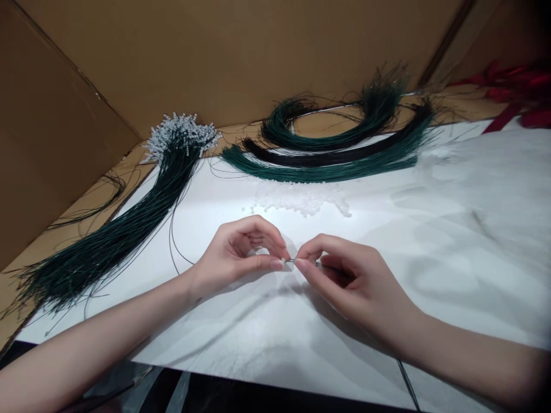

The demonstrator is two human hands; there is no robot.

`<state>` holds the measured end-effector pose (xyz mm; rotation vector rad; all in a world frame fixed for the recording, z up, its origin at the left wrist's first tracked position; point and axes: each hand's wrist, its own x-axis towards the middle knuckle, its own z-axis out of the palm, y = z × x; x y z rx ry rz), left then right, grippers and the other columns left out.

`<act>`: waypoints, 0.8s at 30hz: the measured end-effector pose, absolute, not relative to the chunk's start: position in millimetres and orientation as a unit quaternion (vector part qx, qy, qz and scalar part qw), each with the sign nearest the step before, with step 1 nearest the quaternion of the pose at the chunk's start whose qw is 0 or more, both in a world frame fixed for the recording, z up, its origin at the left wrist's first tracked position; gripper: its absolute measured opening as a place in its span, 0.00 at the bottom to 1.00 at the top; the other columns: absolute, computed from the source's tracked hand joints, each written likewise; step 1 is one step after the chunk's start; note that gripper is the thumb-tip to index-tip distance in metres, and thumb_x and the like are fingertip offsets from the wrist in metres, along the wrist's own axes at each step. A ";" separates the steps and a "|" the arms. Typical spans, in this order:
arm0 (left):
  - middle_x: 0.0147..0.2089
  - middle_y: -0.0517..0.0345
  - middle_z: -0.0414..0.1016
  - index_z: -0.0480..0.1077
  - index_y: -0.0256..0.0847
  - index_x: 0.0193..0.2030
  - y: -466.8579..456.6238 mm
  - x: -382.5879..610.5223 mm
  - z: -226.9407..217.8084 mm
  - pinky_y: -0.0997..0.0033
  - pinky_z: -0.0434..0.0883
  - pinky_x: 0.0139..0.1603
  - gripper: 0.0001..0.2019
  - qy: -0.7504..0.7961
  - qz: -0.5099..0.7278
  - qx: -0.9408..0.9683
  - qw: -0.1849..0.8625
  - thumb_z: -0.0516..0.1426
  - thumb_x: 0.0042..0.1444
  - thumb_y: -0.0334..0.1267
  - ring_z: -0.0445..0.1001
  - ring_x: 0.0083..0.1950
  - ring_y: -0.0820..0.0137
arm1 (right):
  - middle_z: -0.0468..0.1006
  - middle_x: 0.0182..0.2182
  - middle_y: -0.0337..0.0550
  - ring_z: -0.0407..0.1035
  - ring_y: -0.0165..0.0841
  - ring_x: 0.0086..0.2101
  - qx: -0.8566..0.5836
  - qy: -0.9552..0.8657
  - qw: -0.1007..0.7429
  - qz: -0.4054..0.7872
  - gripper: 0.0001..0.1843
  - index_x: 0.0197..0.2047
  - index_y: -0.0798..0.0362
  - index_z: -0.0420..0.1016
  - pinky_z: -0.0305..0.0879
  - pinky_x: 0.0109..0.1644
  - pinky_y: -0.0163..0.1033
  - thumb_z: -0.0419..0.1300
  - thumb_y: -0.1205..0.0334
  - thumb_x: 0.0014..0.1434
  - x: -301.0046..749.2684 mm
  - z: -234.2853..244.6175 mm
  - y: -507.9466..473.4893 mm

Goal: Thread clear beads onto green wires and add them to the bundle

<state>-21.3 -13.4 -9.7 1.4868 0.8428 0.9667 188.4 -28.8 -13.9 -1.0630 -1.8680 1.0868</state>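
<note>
Near the front edge of the bench (47, 244), around the middle of its width, your two hands met above a white sheet (206, 338). Your left grip (243, 249) was pinched together, thumb and forefinger closed on the end of a thin dark strand (291, 261); a pale piece (283, 261) showed at those fingertips, too small for you to make out clearly. Your right grip (344, 267) was clamped on the same strand just beside it, thumb against forefinger, the other fingers curled under. Only a short length lay bare between your hands. Below your right forearm, a dark line (407, 384) hung over the front edge; you could not tell whether it joined the strand.

Toward the back edge, straight ahead of you, lay scattered small white beads (297, 198). Just behind them curved a green bundle (327, 173), a black bundle (327, 158) and a dark green coil (314, 140). Along the left edge, a thick bundle of dark green strands (124, 235) stretched from the back left corner toward the front left, its white beaded tips (181, 135) at the back. A crumpled clear film (477, 229) covered the right side, and glossy red ribbon (516, 92) filled the back right corner.
</note>
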 end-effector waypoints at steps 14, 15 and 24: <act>0.35 0.57 0.80 0.75 0.37 0.39 -12.6 -22.3 -11.3 0.80 0.78 0.40 0.11 0.352 0.408 0.635 0.553 0.67 0.49 0.23 0.80 0.37 0.74 | 0.58 0.18 0.30 0.51 0.23 0.19 -0.404 -0.731 0.360 0.416 0.06 0.33 0.54 0.73 0.48 0.22 0.32 0.58 0.66 0.63 189.4 -15.5 -30.3; 0.35 0.56 0.80 0.75 0.37 0.39 -12.4 -22.2 -11.6 0.79 0.78 0.40 0.11 0.351 0.408 0.637 0.551 0.67 0.49 0.23 0.80 0.37 0.74 | 0.58 0.18 0.30 0.51 0.23 0.19 -0.403 -0.731 0.361 0.415 0.06 0.33 0.54 0.73 0.48 0.22 0.32 0.58 0.66 0.63 189.6 -15.8 -30.4; 0.35 0.59 0.80 0.74 0.37 0.39 -13.6 -23.9 -11.4 0.83 0.76 0.40 0.11 0.355 0.396 0.638 0.556 0.67 0.51 0.24 0.79 0.37 0.77 | 0.61 0.19 0.30 0.52 0.22 0.19 -0.393 -0.743 0.373 0.394 0.06 0.33 0.54 0.74 0.49 0.22 0.31 0.58 0.68 0.62 189.5 -17.5 -30.0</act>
